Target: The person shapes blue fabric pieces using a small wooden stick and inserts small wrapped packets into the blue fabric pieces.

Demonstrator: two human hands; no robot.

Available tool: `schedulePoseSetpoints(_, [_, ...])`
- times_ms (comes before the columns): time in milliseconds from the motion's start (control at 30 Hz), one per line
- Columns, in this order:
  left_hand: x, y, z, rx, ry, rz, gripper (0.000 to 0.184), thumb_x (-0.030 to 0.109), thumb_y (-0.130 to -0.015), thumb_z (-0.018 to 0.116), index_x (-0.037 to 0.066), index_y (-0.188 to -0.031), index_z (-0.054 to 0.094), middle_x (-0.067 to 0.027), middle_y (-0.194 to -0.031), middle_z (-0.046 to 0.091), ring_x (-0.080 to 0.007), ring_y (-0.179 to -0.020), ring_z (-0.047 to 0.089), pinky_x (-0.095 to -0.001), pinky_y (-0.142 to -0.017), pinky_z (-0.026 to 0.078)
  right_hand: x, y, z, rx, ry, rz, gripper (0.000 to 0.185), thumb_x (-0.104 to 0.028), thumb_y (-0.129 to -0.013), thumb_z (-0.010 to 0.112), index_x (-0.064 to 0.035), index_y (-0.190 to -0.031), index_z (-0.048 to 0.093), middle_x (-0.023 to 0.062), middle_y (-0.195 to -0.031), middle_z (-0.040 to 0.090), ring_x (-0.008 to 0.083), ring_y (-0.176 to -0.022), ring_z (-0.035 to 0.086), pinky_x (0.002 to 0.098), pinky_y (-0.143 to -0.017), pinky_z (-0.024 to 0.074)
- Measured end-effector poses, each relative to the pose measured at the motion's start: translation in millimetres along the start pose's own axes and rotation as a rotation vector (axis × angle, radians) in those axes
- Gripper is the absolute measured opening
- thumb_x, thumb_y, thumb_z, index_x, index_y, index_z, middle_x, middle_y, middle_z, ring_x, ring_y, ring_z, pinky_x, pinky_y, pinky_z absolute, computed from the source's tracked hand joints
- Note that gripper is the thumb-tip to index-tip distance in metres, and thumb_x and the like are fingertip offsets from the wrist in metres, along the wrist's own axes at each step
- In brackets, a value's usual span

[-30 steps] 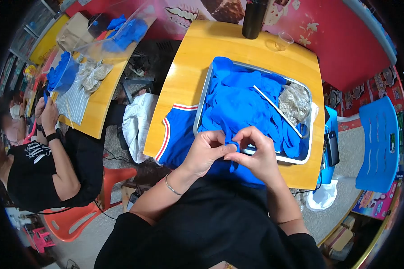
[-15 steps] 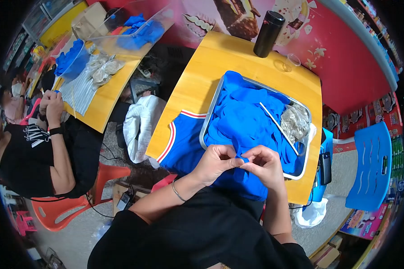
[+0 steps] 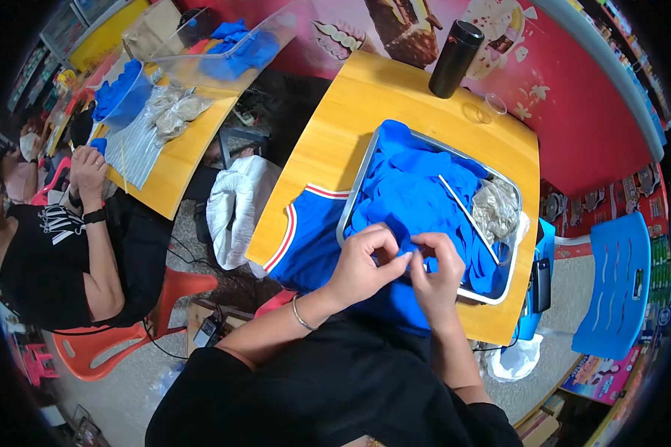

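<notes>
My left hand (image 3: 365,262) is closed in a pinch on a small blue cloth piece (image 3: 401,231), just over the near edge of a metal tray (image 3: 353,179). Close against it, my right hand (image 3: 435,277) pinches the same piece between thumb and forefinger. Whatever lies right between the fingertips is too small to make out. A heap of blue cloth pieces (image 3: 410,175) fills the tray, with a white stick (image 3: 468,218) lying across it. Beside the stick sits a clear plastic bag (image 3: 493,210) of small things. Under my wrists spreads a blue jersey (image 3: 306,235) with red-and-white trim.
A black flask (image 3: 456,59) and a clear cup (image 3: 493,104) stand at the table's (image 3: 335,112) back. To the left, another person (image 3: 60,253) works at a second table (image 3: 164,179). A blue chair (image 3: 611,287) stands right; a white sack (image 3: 235,216) lies between the tables.
My hands have lifted slightly, and the right fingers now point more upward. The held piece stands up more above them. The view has shifted a little.
</notes>
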State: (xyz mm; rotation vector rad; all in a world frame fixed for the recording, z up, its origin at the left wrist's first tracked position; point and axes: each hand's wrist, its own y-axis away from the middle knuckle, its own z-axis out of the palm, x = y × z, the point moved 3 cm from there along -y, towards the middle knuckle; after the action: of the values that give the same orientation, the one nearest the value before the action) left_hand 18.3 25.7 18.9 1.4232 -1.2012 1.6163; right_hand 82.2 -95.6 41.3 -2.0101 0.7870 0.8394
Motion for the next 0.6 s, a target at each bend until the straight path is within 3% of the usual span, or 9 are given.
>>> schedulePoseSetpoints(33, [-0.4, -2.4, -2.3, 0.046, -0.084, 0.073, 0.020, 0.001, -0.071, 0.068, 0.002, -0.065, 0.050, -0.0031, -0.068, 0.048, -0.0092, -0.061, 0.047, -0.0224, -0.055, 0.038, 3.8, 0.4, 4.5, -0.016, 0.049, -0.030, 0.021, 0.006, -0.069, 0.063, -0.0029, -0.087, 0.060, 0.0110, -0.081, 0.061, 0.0226, -0.068, 0.060, 0.0289, -0.059, 0.0478])
schedulePoseSetpoints(100, [1.3, -6.0, -5.7, 0.118, -0.247, 0.245, 0.019, -0.003, -0.065, 0.066, 0.001, -0.065, 0.047, -0.0079, -0.070, 0.050, -0.0176, -0.064, 0.052, -0.0277, -0.059, 0.042, 2.9, -0.4, 9.0, -0.045, 0.070, 0.017, 0.019, 0.005, -0.069, 0.063, -0.0023, -0.086, 0.060, 0.0106, -0.081, 0.061, 0.0228, -0.068, 0.060, 0.0295, -0.058, 0.0479])
schedulePoseSetpoints(200, [-1.3, -11.0, -9.0, 0.233, -0.357, 0.383, 0.018, -0.003, -0.067, 0.064, 0.002, -0.068, 0.047, -0.0097, -0.075, 0.053, -0.0203, -0.069, 0.054, -0.0311, -0.063, 0.044, 5.8, -3.3, 9.4, -0.062, -0.012, 0.139, 0.012, 0.001, -0.073, 0.063, -0.0008, -0.086, 0.061, 0.0097, -0.080, 0.062, 0.0184, -0.065, 0.060, 0.0283, -0.056, 0.0470])
schedulePoseSetpoints(300, [3.5, -14.6, -9.0, 0.216, -0.309, 0.275, 0.016, -0.005, -0.069, 0.062, 0.001, -0.080, 0.053, -0.0103, -0.080, 0.056, -0.0187, -0.068, 0.056, -0.0287, -0.062, 0.046, 8.8, -6.3, 11.9, -0.040, -0.160, 0.230, 0.006, -0.002, -0.078, 0.062, 0.0009, -0.083, 0.062, 0.0085, -0.077, 0.062, 0.0122, -0.062, 0.058, 0.0256, -0.055, 0.0462])
schedulePoseSetpoints(400, [2.5, -18.3, -11.1, 0.180, -0.334, 0.275, 0.016, -0.007, -0.071, 0.061, -0.001, -0.086, 0.057, -0.0096, -0.080, 0.057, -0.0175, -0.065, 0.058, -0.0265, -0.059, 0.047, 3.3, -10.7, 9.9, -0.036, -0.220, 0.261, 0.006, -0.001, -0.077, 0.063, 0.0009, -0.082, 0.062, 0.0088, -0.076, 0.062, 0.0131, -0.062, 0.058, 0.0255, -0.056, 0.0466])
schedulePoseSetpoints(500, [-1.5, -20.3, -13.2, 0.129, -0.298, 0.243, 0.014, -0.008, -0.073, 0.060, -0.003, -0.086, 0.059, -0.0089, -0.083, 0.057, -0.0174, -0.067, 0.059, -0.0255, -0.059, 0.048, 4.4, -10.8, 7.4, -0.040, -0.112, 0.120, 0.009, 0.000, -0.075, 0.063, 0.0007, -0.084, 0.062, 0.0095, -0.078, 0.062, 0.0140, -0.062, 0.059, 0.0253, -0.056, 0.0471])
schedulePoseSetpoints(600, [0.8, -21.4, -10.9, 0.015, -0.218, 0.160, 0.015, -0.006, -0.074, 0.059, -0.004, -0.089, 0.058, -0.0092, -0.088, 0.053, -0.0151, -0.077, 0.057, -0.0241, -0.063, 0.048, 10.8, -10.3, 4.5, 0.034, -0.060, 0.113, 0.014, 0.003, -0.073, 0.062, 0.0002, -0.087, 0.061, 0.0097, -0.080, 0.062, 0.0149, -0.063, 0.060, 0.0254, -0.056, 0.0473])
